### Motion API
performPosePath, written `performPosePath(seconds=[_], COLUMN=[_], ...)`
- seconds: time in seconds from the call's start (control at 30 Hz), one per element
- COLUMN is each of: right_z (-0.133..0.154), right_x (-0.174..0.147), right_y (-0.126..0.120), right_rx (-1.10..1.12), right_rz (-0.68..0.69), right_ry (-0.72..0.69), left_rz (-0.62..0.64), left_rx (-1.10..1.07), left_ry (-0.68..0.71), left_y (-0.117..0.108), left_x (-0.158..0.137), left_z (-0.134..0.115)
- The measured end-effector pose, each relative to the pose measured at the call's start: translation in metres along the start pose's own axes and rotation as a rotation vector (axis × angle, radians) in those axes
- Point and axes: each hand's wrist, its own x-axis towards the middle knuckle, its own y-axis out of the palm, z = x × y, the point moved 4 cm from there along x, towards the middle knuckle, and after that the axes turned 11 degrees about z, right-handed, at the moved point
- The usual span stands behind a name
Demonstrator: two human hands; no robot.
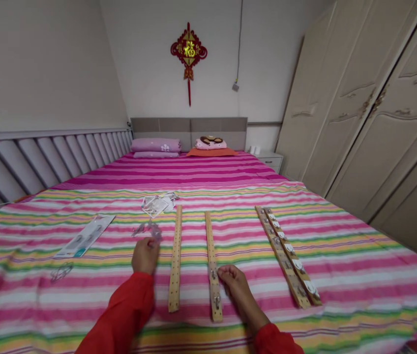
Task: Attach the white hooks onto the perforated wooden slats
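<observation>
A pale wooden strip with rows of holes [210, 246] lies lengthwise on the bed. Two small metal hooks sit on its near part, the nearer hook [216, 301] standing free of my fingers. At the upper hook [213, 273], my right hand [236, 285] has thumb and fingers pinched together against its side. My left hand [145, 255] is closed, its fingertips at a small clear, greyish piece [155, 230] beside some loose hooks [139, 229]; what it grips is blurred. Between the hands lies a second holed strip [175, 260], with nothing attached.
Right of my hands lie two strips, one with clear-backed hooks [277, 241] and one with white round pieces [290, 248]. A flat package [85, 236] and thin wire loops [61, 271] lie left. Packets [157, 204] are piled ahead. Railing [46, 157] borders the bed's left; wardrobe [371, 118] stands right.
</observation>
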Motion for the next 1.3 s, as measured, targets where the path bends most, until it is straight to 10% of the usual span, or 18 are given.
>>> performPosePath(seconds=[0.43, 0.67, 0.9, 1.3], right_z=[0.001, 0.001, 0.004, 0.040], right_x=[-0.001, -0.001, -0.005, -0.030], right_y=[0.000, 0.000, -0.002, 0.030], right_rx=[-0.011, -0.009, 0.064, 0.097], right_rz=[0.039, 0.048, 0.040, 0.142], right_ry=[0.002, -0.013, -0.010, -0.057], left_rz=[0.095, 0.202, 0.328, 0.446], left_rx=[0.071, -0.876, -1.398, -1.598], left_ry=[0.056, -0.450, -0.665, -0.710], left_y=[-0.014, -0.018, -0.007, 0.040], left_x=[0.017, -0.009, -0.050, -0.112], left_z=[0.015, 0.022, -0.017, -0.094])
